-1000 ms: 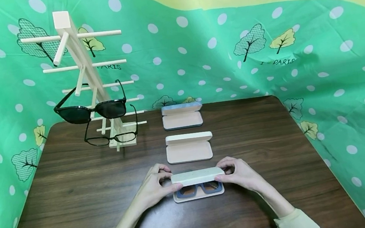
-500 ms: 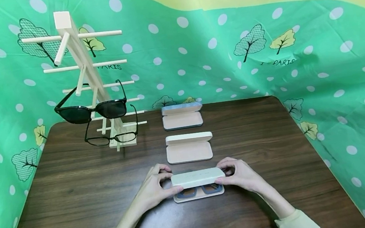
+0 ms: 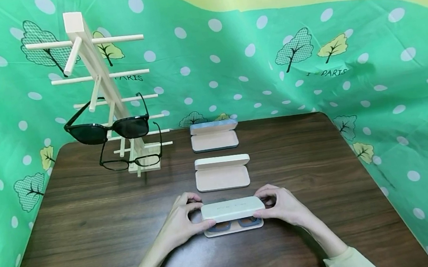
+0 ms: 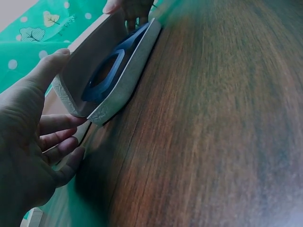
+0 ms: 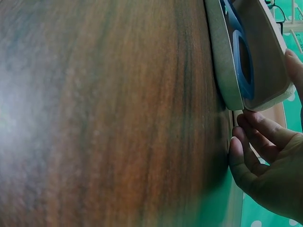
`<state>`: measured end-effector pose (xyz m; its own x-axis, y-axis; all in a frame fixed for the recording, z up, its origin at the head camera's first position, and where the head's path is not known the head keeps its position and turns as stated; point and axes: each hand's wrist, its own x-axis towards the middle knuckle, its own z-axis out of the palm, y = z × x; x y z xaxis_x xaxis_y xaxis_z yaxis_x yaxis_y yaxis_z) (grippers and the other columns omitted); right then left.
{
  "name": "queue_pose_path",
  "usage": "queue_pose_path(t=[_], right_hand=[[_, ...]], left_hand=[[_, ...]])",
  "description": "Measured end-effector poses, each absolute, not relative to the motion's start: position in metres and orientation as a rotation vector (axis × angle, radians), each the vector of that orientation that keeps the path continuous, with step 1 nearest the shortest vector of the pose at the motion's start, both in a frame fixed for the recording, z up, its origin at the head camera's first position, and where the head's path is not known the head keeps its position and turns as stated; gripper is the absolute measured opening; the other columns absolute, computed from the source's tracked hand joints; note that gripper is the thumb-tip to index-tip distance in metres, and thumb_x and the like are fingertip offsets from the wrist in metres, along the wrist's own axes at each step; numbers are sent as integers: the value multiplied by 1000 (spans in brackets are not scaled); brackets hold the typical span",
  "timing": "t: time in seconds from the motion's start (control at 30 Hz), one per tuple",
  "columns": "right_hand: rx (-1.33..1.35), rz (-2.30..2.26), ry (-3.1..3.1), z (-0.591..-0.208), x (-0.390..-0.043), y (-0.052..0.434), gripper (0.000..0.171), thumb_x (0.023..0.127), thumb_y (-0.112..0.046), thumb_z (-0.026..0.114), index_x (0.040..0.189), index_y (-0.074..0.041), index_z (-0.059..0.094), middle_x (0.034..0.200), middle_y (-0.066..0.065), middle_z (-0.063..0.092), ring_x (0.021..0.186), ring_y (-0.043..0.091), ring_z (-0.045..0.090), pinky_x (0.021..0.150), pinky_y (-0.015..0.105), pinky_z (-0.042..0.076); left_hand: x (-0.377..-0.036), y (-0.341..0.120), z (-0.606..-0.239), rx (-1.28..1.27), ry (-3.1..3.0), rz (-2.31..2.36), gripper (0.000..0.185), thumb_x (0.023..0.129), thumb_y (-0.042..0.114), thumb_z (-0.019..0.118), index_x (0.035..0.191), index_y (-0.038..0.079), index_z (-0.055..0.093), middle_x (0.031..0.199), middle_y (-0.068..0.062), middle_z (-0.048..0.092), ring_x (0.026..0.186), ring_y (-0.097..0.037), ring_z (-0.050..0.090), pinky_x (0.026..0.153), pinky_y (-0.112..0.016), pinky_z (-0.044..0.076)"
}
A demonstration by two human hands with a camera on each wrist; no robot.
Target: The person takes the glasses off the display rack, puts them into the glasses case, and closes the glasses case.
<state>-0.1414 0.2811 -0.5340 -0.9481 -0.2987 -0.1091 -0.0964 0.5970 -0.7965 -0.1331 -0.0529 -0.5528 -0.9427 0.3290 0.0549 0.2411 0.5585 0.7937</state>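
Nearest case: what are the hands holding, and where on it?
Both hands hold its lid by the ends: left hand on the left end, right hand on the right. Blue glasses lie inside.

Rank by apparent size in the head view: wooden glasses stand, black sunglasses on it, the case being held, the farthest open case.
1. wooden glasses stand
2. black sunglasses
3. held case and farthest open case: too close to rank; the held one looks slightly larger, but it is nearer the camera.

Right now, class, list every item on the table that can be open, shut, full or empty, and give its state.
White rectangular glasses case nearest the person: lid partly lowered, blue-framed glasses inside.
Middle beige case: open, empty.
Far grey-blue case: open, empty.
Pale wooden rack: holds two dark pairs.
Left hand, right hand: gripping the nearest case's lid.
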Motion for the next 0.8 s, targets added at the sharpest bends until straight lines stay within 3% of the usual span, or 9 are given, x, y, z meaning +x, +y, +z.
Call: queue_pose_path(t=[0.8], right_hand=[[-392,-1268,2630,-534,-136,280,46,71,-35,95,110,-18,75,115,-4,70,95,1,63,83,25,58]], left_hand=[[-130,-54,-556,576,2710,1330,53,74,49,89,112,15,78,143,1,59,136,-21,49,114,-47,44]])
